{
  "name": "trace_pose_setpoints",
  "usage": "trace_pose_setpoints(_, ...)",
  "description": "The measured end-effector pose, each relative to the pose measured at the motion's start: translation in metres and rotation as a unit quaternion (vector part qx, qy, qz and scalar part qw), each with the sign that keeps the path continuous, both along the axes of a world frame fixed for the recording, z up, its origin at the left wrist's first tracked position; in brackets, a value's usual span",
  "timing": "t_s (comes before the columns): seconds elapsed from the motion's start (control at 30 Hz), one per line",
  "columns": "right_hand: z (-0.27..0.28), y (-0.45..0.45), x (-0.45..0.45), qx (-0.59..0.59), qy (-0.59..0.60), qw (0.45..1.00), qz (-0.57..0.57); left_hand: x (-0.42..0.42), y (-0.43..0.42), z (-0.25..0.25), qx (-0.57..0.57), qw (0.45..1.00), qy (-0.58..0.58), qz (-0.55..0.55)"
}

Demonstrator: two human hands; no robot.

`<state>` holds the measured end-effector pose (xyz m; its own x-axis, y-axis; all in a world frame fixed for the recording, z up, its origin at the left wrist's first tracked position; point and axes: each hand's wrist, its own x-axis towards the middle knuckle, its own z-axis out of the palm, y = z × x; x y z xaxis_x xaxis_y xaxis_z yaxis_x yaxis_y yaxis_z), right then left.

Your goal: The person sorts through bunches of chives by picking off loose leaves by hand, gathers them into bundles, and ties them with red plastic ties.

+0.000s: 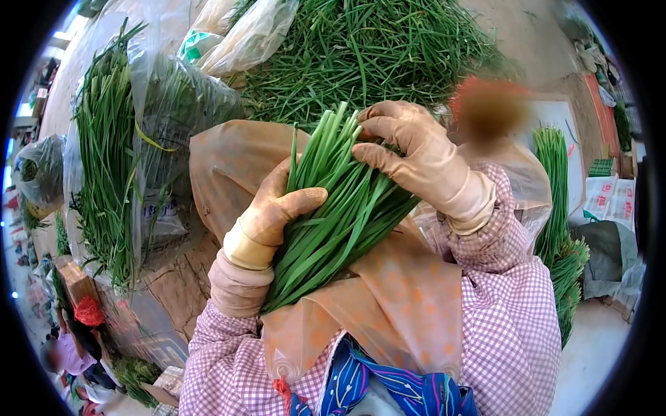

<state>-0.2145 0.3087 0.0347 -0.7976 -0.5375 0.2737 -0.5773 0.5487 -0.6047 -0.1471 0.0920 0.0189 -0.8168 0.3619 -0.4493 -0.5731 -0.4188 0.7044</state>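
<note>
A bunch of long green leafy stalks [340,215] lies slanted over my lap, its pale cut ends pointing up and away from me. My left hand [281,208], in a tan rubber glove, is wrapped round the bunch from the left, thumb across the front. At the upper right of the bunch is my gloved right hand [409,142], its fingers curled with the tips at the stalks near the cut ends. Whether those fingertips pinch a stalk is too small to tell. Beneath the bunch, an orange-spotted translucent apron [402,298] covers my lap.
A large heap of loose green stalks [374,52] lies ahead. Bundled stalks [107,166] in clear plastic [180,90] stand at left. More bundles [551,180] are at right, near a white and red bag [610,201]. A person in purple [69,353] is at lower left.
</note>
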Motion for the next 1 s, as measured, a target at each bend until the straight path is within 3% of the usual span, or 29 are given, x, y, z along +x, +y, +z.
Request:
trace_pose_setpoints(0.1, 0.004, -0.003, -0.002, -0.068, -0.115, 0.988, 0.081, 0.003, -0.001, 0.0, 0.015, 1.0, -0.001, 0.006)
trace_pose_setpoints(0.2, 0.001, -0.008, -0.004, -0.06, -0.177, 0.979, 0.076, 0.004, 0.005, -0.004, -0.036, 0.996, 0.076, -0.005)
trace_pose_setpoints(0.23, -0.014, -0.017, 0.001, -0.227, -0.305, 0.924, 0.038, 0.002, 0.008, 0.001, -0.091, 0.991, 0.091, -0.02)
trace_pose_setpoints(0.27, -0.014, -0.019, 0.001, -0.229, -0.304, 0.924, 0.035, 0.002, 0.009, 0.003, -0.147, 0.983, 0.106, -0.031)
trace_pose_setpoints(0.33, -0.013, -0.02, 0.0, -0.323, -0.393, 0.861, -0.014, 0.001, 0.004, 0.005, -0.126, 0.989, 0.075, -0.033)
trace_pose_setpoints(0.4, -0.008, -0.017, -0.008, -0.375, -0.345, 0.858, -0.062, -0.001, 0.0, 0.012, -0.019, 0.999, -0.014, -0.021)
trace_pose_setpoints(0.53, 0.006, 0.027, -0.039, -0.585, -0.279, 0.759, 0.056, 0.004, -0.003, 0.012, 0.002, 0.999, -0.033, 0.016)
trace_pose_setpoints(0.6, 0.011, 0.053, -0.044, -0.568, -0.251, 0.783, 0.034, 0.006, -0.005, 0.009, 0.007, 0.998, -0.04, 0.038)
trace_pose_setpoints(0.63, 0.015, 0.057, -0.036, -0.371, -0.156, 0.908, -0.116, 0.007, -0.012, 0.004, 0.017, 0.998, -0.057, 0.037)
trace_pose_setpoints(0.67, 0.018, 0.059, -0.026, -0.141, -0.049, 0.955, -0.257, 0.006, -0.014, 0.001, 0.028, 0.996, -0.073, 0.035)
trace_pose_setpoints(0.73, 0.012, 0.058, -0.003, -0.203, -0.082, 0.943, -0.251, 0.006, -0.007, 0.007, 0.043, 0.995, -0.065, 0.059)
trace_pose_setpoints(0.8, 0.006, 0.061, 0.017, -0.192, -0.005, 0.981, -0.003, 0.008, -0.009, 0.004, 0.051, 0.992, -0.099, 0.053)
trace_pose_setpoints(0.87, 0.009, 0.056, 0.025, -0.091, 0.121, 0.986, 0.076, 0.013, -0.011, -0.004, 0.052, 0.991, -0.104, 0.066)
trace_pose_setpoints(0.93, 0.008, 0.047, 0.033, -0.056, 0.073, 0.992, 0.083, 0.016, -0.018, -0.014, 0.081, 0.989, -0.094, 0.087)
trace_pose_setpoints(1.0, 0.0, 0.033, 0.04, 0.061, 0.127, 0.985, 0.104, 0.017, -0.02, -0.014, 0.098, 0.986, -0.103, 0.086)
